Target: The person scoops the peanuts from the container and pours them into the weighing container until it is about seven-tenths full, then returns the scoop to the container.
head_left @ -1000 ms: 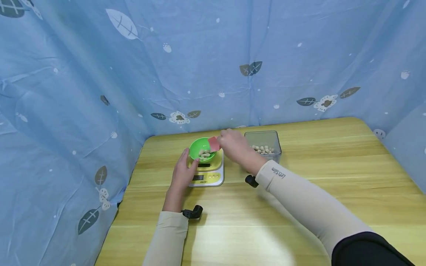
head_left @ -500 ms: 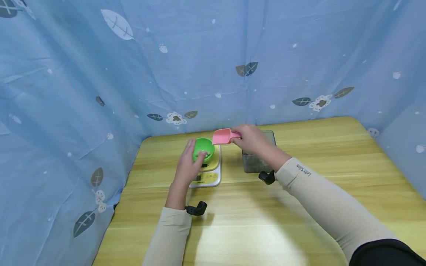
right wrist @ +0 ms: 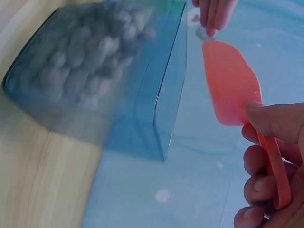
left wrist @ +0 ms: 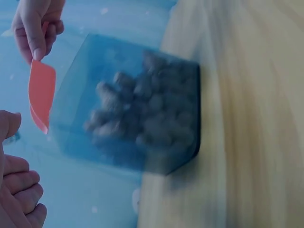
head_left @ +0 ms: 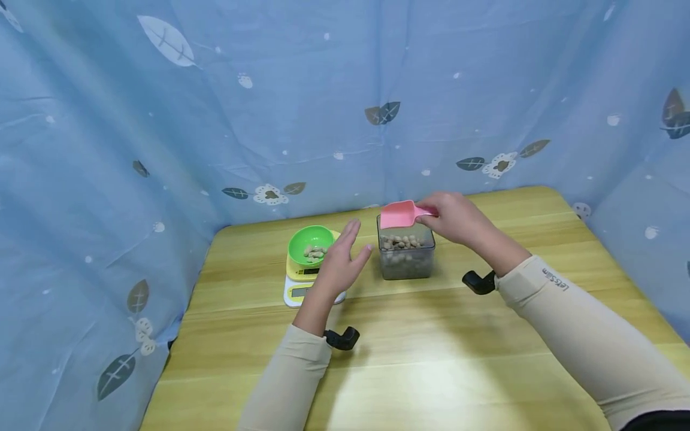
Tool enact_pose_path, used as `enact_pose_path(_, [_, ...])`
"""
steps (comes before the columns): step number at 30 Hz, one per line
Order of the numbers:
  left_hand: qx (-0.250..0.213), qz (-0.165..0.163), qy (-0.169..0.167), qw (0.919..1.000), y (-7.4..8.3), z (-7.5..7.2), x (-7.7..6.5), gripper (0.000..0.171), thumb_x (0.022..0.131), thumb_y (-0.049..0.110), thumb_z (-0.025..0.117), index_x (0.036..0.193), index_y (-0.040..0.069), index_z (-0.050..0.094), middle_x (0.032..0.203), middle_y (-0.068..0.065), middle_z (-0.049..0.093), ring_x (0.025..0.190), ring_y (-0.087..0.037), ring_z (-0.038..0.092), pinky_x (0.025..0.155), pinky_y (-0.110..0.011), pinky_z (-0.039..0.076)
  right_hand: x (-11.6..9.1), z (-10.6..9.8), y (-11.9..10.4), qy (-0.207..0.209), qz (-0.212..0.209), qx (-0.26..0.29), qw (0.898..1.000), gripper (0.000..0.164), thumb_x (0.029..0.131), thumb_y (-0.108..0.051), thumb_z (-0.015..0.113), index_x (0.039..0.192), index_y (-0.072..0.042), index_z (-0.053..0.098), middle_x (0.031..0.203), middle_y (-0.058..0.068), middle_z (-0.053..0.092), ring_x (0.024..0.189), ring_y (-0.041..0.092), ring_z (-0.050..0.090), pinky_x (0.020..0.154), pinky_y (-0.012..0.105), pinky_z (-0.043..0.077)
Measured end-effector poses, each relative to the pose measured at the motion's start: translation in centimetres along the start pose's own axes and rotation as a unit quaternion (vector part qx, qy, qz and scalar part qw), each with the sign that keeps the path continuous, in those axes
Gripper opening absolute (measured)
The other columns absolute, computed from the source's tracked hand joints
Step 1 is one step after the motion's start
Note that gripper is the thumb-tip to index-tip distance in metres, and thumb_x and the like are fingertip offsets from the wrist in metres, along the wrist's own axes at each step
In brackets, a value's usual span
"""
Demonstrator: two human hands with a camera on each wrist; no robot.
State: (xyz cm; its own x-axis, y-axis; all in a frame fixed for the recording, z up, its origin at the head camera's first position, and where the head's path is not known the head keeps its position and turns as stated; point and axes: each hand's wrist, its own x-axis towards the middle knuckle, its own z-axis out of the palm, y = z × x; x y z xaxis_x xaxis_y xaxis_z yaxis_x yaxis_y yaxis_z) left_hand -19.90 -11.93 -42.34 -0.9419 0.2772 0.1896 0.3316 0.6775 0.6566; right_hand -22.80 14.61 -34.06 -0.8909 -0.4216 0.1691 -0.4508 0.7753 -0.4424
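Observation:
A pink scoop (head_left: 398, 214) is gripped by its handle in my right hand (head_left: 458, 220), above the rim of a clear grey plastic box (head_left: 406, 266). Peanuts in their shells (head_left: 400, 242) fill the lower part of that box. No peanuts show on the scoop's blade (right wrist: 230, 80) in the right wrist view. My left hand (head_left: 339, 263) hovers between the box and a green bowl (head_left: 302, 236), fingers extended and holding nothing. Several peanuts (head_left: 314, 254) lie in the bowl, which sits on a yellow and white kitchen scale (head_left: 291, 293). The left hand partly hides the scale.
Everything stands on a wooden table (head_left: 420, 359) near its back edge. A blue patterned curtain (head_left: 302, 108) hangs behind and at the sides. Small black cameras are strapped to both wrists.
The right hand has carried the scoop rightward from the bowl to over the box. My left hand has left the bowl's side and shifted right toward the box.

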Motion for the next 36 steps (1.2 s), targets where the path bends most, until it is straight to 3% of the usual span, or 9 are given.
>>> enact_pose_path(6, [0.009,-0.003,-0.034,0.9994,0.2,1.6,0.4,0.065,0.102,0.05,0.043,0.158,0.022,0.024,0.165,0.009,0.016,0.15,-0.018,0.021,0.121,-0.046,0.026,-0.5,0.0,0.2,-0.002,-0.026,-0.09,0.996,0.022,0.093,-0.017,0.069,0.113,-0.009,0.074,0.085,0.006,0.062,0.069,0.02,0.052,0.059,0.033,0.044])
enact_pose_path(10, [0.02,0.003,-0.04,0.999,0.0,2.3,0.5,0.062,0.103,0.047,0.042,0.157,0.021,0.026,0.165,0.009,0.016,0.15,-0.02,0.022,0.121,-0.045,0.027,-0.4,0.8,-0.2,0.036,-0.09,-0.208,0.973,0.01,0.088,-0.013,0.074,0.097,-0.015,0.078,0.079,0.003,0.064,0.068,0.023,0.055,0.053,0.033,0.042])
enact_pose_path(13, [0.029,0.004,-0.038,0.9989,0.0,2.6,0.6,0.061,0.104,0.044,0.042,0.157,0.019,0.026,0.165,0.008,0.016,0.15,-0.02,0.022,0.121,-0.044,0.027,-0.1,1.5,-0.5,0.053,-0.125,-0.271,0.953,0.014,0.084,-0.004,0.075,0.091,-0.016,0.079,0.08,0.003,0.065,0.071,0.026,0.056,0.053,0.035,0.04])
enact_pose_path(19, [0.042,0.015,-0.031,0.9985,0.3,2.8,0.6,0.06,0.104,0.042,0.043,0.156,0.017,0.029,0.164,0.003,0.021,0.149,-0.019,0.024,0.12,-0.043,0.029,0.8,3.4,0.0,0.019,-0.15,-0.323,0.934,0.022,0.077,0.003,0.079,0.092,-0.014,0.078,0.091,0.005,0.069,0.083,0.027,0.056,0.062,0.037,0.045])
enact_pose_path(25, [0.054,0.015,-0.045,0.9974,0.8,2.8,0.8,0.061,0.104,0.046,0.04,0.156,0.016,0.029,0.165,0.001,0.021,0.15,-0.018,0.023,0.121,-0.04,0.027,1.7,4.8,1.2,-0.008,-0.176,-0.301,0.937,0.016,0.077,0.002,0.079,0.09,-0.008,0.077,0.086,0.007,0.067,0.079,0.026,0.055,0.063,0.036,0.05])
enact_pose_path(31, [0.072,0.023,-0.043,0.9963,1.1,3.0,1.0,0.061,0.104,0.045,0.041,0.156,0.014,0.03,0.164,0.0,0.021,0.15,-0.018,0.023,0.121,-0.04,0.028,1.8,4.2,1.7,-0.031,-0.236,-0.256,0.937,0.014,0.077,0.006,0.076,0.079,-0.008,0.075,0.075,0.005,0.065,0.07,0.022,0.056,0.06,0.034,0.051])
enact_pose_path(33, [0.073,0.026,-0.043,0.9961,1.1,3.1,1.0,0.061,0.104,0.044,0.042,0.156,0.014,0.03,0.164,0.0,0.021,0.15,-0.018,0.023,0.121,-0.04,0.028,1.7,3.8,1.7,-0.049,-0.238,-0.228,0.943,0.015,0.078,0.007,0.074,0.074,-0.008,0.073,0.071,0.004,0.062,0.067,0.02,0.055,0.058,0.033,0.049])
enact_pose_path(36, [0.073,0.029,-0.045,0.9959,1.2,3.1,1.1,0.061,0.104,0.043,0.043,0.156,0.014,0.029,0.165,0.001,0.021,0.15,-0.017,0.022,0.121,-0.04,0.027,1.6,3.4,1.9,-0.067,-0.205,-0.176,0.96,0.019,0.081,0.006,0.071,0.069,-0.008,0.069,0.067,0.0,0.058,0.064,0.018,0.052,0.059,0.032,0.046])
